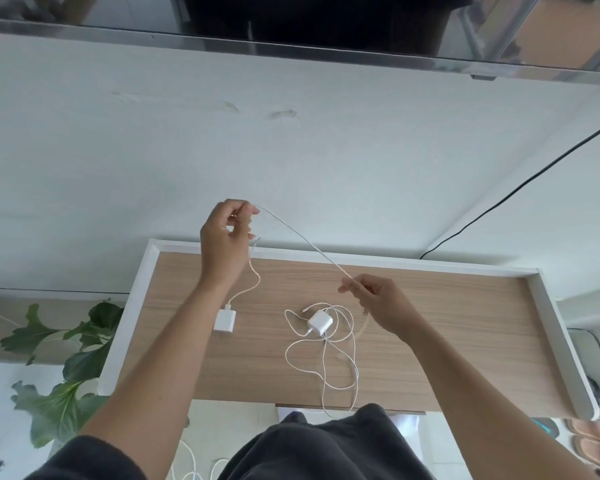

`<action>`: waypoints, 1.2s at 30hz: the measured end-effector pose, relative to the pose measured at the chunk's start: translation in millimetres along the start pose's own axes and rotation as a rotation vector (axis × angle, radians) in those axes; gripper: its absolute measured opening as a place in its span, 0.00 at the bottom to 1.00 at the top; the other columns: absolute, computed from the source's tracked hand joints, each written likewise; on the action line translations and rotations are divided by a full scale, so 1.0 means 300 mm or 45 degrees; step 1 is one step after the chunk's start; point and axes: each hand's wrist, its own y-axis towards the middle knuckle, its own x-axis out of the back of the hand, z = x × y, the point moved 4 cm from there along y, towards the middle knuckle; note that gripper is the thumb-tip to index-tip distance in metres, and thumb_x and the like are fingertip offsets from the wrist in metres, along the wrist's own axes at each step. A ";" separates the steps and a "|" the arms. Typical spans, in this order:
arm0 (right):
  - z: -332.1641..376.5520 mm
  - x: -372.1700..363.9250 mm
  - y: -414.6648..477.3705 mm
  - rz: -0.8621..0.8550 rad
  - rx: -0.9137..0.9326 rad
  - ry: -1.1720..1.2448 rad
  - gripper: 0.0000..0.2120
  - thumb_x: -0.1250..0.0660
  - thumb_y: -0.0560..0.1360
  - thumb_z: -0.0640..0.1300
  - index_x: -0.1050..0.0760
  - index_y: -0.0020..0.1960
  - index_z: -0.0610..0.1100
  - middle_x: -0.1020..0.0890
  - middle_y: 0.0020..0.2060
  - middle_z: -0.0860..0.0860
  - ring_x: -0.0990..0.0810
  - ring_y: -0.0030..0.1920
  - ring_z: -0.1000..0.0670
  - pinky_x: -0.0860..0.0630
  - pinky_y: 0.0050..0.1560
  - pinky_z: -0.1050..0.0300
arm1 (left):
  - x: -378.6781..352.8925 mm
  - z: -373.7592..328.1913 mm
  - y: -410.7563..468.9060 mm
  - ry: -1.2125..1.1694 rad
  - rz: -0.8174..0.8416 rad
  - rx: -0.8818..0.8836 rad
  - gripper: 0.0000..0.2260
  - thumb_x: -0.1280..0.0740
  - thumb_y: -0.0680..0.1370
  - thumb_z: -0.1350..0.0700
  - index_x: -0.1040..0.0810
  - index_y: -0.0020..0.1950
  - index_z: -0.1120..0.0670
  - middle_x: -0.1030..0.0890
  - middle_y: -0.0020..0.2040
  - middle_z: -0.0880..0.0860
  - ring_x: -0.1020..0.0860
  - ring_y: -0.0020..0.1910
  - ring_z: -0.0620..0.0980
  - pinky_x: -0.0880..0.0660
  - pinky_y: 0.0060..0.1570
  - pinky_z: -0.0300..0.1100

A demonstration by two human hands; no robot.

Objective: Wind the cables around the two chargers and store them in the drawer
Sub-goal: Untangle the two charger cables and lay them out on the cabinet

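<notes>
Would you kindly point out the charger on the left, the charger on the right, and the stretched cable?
left charger (224,320), head view, on its white body.
right charger (320,322), head view, on its top face.
stretched cable (303,239), head view, mid-span between the two hands.

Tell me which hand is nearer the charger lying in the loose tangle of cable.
Right. The right hand hovers just right of the tangled charger; the left hand is raised farther off, up and left.

Looks like a home living room: wall-mounted television at 12 o'clock, wooden console below, houseplant at 8 o'clock, slippers at 4 o'clock.
</notes>
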 end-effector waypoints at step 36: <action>-0.380 0.287 0.010 -0.517 -0.473 -0.591 0.16 0.37 0.85 0.39 0.21 0.71 0.42 0.12 0.59 0.36 0.19 0.62 0.31 0.22 0.59 0.41 | -0.067 0.960 -0.199 0.676 0.408 0.746 0.24 0.33 0.78 0.58 0.23 0.75 0.58 0.19 0.67 0.64 0.16 0.57 0.67 0.15 0.55 0.64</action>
